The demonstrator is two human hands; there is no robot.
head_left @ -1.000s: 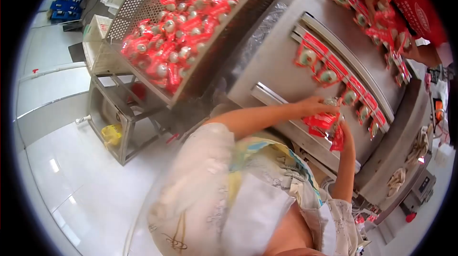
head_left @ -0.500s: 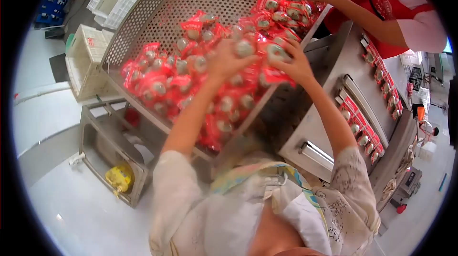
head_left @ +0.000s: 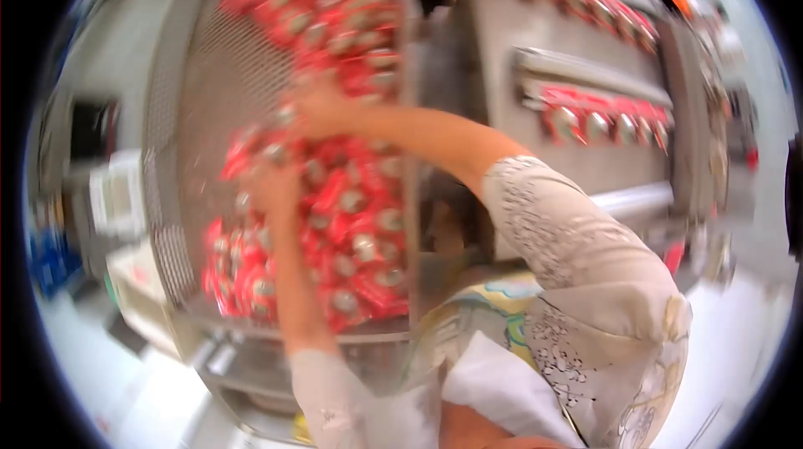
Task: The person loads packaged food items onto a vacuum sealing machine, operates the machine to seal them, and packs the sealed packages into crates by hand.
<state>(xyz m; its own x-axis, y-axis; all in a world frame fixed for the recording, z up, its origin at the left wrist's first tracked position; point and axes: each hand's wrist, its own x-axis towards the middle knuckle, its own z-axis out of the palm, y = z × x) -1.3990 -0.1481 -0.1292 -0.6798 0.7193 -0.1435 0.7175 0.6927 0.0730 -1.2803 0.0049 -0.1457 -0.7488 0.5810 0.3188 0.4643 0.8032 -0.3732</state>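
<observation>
Red-and-clear plastic packets (head_left: 355, 198) with greyish-green, egg-like contents lie heaped in a perforated metal tray (head_left: 238, 72). My left hand (head_left: 272, 181) is down among the packets at the left of the heap, its fingers smeared by motion. Just above and to the right, my right hand (head_left: 322, 107) reaches across the tray's side onto the pile. It is blurred too, so whether either hand grips a packet cannot be made out.
To the right stands a metal machine (head_left: 468, 56) with a row of packets (head_left: 606, 124) along a bar, and a second row (head_left: 577, 1) farther back. White crates (head_left: 117, 198) stand left of the tray. A co-worker's red apron shows at the top.
The view has swung round, so the tray now stands upright on the left. My hands have shifted from the heap's right side to its left, farther over the tray. The image is more blurred.
</observation>
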